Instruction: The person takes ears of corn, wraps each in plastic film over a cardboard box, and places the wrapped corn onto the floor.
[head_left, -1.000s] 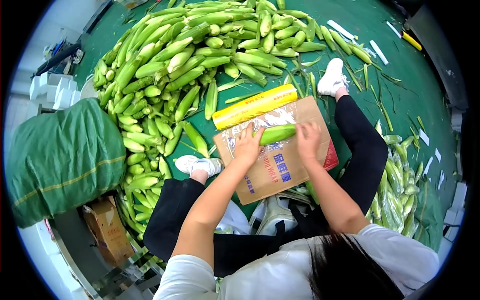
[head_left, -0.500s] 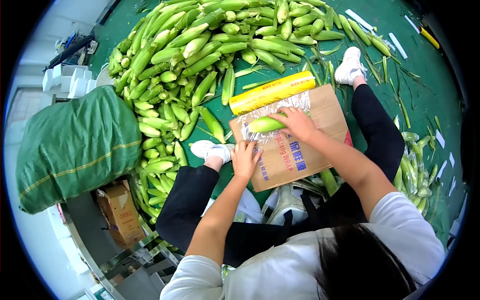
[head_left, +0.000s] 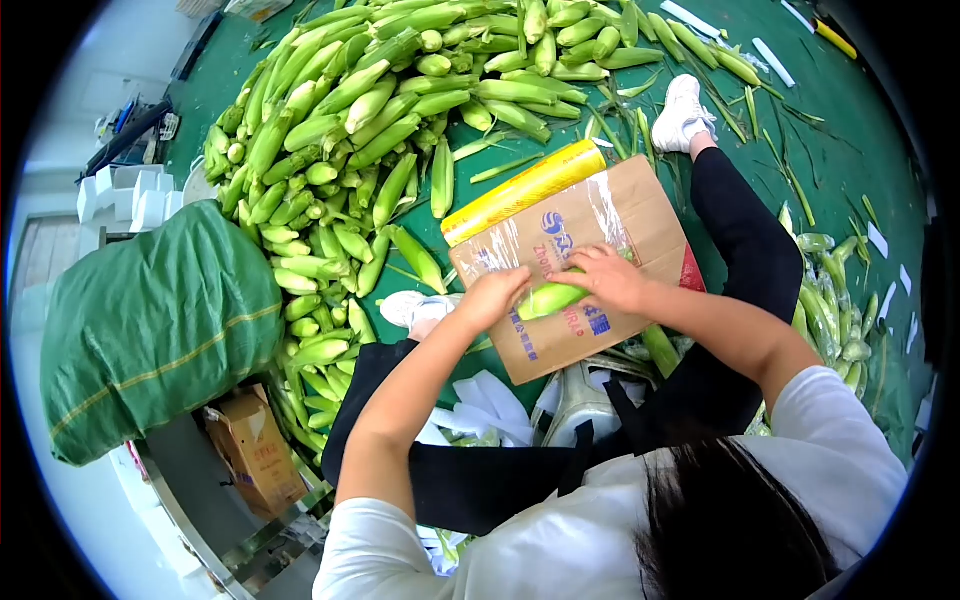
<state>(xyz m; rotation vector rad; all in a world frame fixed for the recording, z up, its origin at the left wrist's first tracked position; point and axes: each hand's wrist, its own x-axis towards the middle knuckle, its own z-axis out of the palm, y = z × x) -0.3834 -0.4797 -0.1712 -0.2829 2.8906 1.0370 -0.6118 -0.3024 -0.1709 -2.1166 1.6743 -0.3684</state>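
Note:
A husk-covered ear of corn (head_left: 550,300) lies over a printed cardboard sheet (head_left: 640,225) across my lap. My right hand (head_left: 608,280) is closed over the corn's upper right side. Beside its left end, my left hand (head_left: 497,298) has its fingers pressed together; whatever they pinch is too hard to see. Clear plastic wrap (head_left: 492,258) shows as shiny wrinkles on the cardboard. Along the board's far edge rests a yellow roll of plastic wrap (head_left: 525,192).
A large heap of corn (head_left: 380,110) spreads over the green floor ahead and to the left. A stuffed green sack (head_left: 165,320) and a cardboard box (head_left: 255,450) stand at left. Bagged corn (head_left: 835,310) lies at right, near scattered leaves and white strips.
The corn has come nearer to my body, with my right hand on it. My left hand has moved up and inward, its fingers drawn together. The camera view has shifted slightly.

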